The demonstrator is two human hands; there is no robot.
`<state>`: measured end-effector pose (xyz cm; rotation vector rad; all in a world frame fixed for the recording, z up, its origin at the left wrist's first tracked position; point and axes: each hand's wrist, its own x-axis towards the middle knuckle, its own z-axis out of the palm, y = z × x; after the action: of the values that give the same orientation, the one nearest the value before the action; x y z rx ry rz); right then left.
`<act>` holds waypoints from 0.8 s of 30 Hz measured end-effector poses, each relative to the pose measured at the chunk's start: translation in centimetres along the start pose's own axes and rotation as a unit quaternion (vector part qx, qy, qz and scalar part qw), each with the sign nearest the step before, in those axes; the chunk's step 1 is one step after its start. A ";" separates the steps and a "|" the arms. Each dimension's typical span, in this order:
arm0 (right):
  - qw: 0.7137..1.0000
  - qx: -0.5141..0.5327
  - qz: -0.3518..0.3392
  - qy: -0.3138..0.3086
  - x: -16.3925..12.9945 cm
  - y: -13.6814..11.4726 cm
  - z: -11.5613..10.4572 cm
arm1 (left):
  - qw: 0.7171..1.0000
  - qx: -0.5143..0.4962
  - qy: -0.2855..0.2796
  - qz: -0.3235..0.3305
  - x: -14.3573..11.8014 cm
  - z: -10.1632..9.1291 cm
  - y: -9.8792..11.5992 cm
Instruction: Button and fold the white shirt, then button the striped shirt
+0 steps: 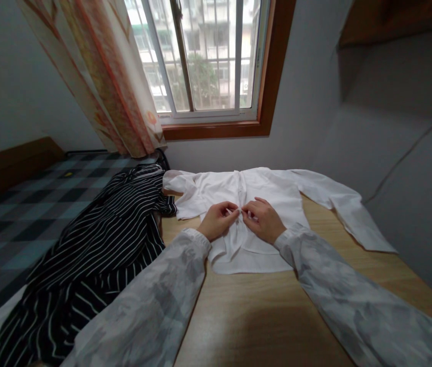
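A white long-sleeved shirt (269, 186) lies spread on a light wooden table (254, 311), its front strip running down the middle. My left hand (220, 220) pinches the cloth at that strip from the left. From the other side, my right hand (262, 219) has its thumb and index finger closed on the strip, the fingertips of both hands almost meeting. Any button between them is too small to make out. One sleeve stretches out to the right along the table edge; the other is bunched at the left.
Left of the table, a black-and-white striped garment (112, 229) lies over the edge of a bed with a checked sheet (28, 234). A patterned curtain (112, 76) hangs by the window (208, 61). A wooden shelf (395, 23) juts out at upper right, above a cable (414, 145).
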<state>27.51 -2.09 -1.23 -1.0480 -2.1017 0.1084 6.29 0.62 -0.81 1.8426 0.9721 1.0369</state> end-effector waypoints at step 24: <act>0.984 0.168 0.065 0.013 0.1 0.8 0.6 | 0.999 -0.031 -0.013 -0.023 -0.1 0.2 0.5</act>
<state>27.57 -1.29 -1.92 -0.9727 -1.9060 0.4935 6.56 0.26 -0.53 1.7700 0.9526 1.0017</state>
